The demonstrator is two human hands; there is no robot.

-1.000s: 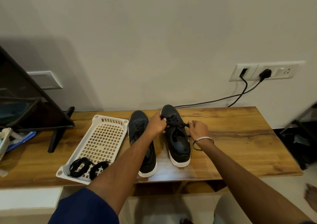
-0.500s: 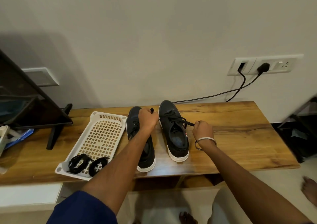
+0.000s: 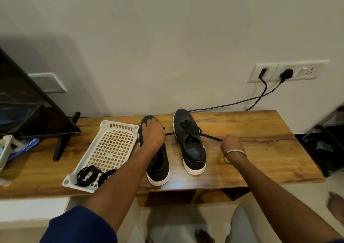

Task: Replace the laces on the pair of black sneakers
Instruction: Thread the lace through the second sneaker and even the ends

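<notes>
Two black sneakers with white soles stand side by side on the wooden table [image 3: 260,131], toes toward the wall. The right sneaker [image 3: 189,140] has a black lace [image 3: 210,136] stretched sideways out of its top eyelets. My left hand [image 3: 153,134] hovers over the left sneaker [image 3: 158,164] and pinches the lace's left end. My right hand [image 3: 231,145], with a metal bangle at the wrist, pinches the lace's right end to the right of the shoe. Two coiled black laces [image 3: 92,175] lie in the near end of a white basket tray [image 3: 111,144].
A dark monitor on a stand [image 3: 37,110] fills the table's left side, with papers beside it. A black cable [image 3: 232,103] runs from the wall socket [image 3: 286,72] down behind the shoes. Bare feet show on the floor below.
Both hands have drawn apart, pulling the lace ends out sideways from the right sneaker; the bow is undone and the lace is taut.
</notes>
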